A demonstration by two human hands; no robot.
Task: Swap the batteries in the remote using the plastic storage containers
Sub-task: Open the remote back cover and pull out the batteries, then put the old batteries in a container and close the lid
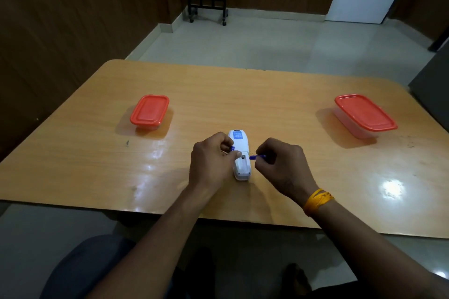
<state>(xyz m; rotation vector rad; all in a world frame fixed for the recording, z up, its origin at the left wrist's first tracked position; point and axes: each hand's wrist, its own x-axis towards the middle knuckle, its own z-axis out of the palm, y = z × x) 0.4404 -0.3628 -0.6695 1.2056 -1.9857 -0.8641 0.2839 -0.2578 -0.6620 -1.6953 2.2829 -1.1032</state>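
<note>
A white remote lies face down in the middle of the wooden table, its battery bay uncovered at the near end and a blue label at the far end. My left hand rests against the remote's left side, pinching a blue battery. My right hand sits just right of the bay, fingers closed on a second blue battery. Two clear plastic containers with red lids stand shut: one at the left, one at the right.
The table's near edge runs just below my wrists. A yellow band circles my right wrist. Beyond the table are a tiled floor, a black wheeled stand and brown walls.
</note>
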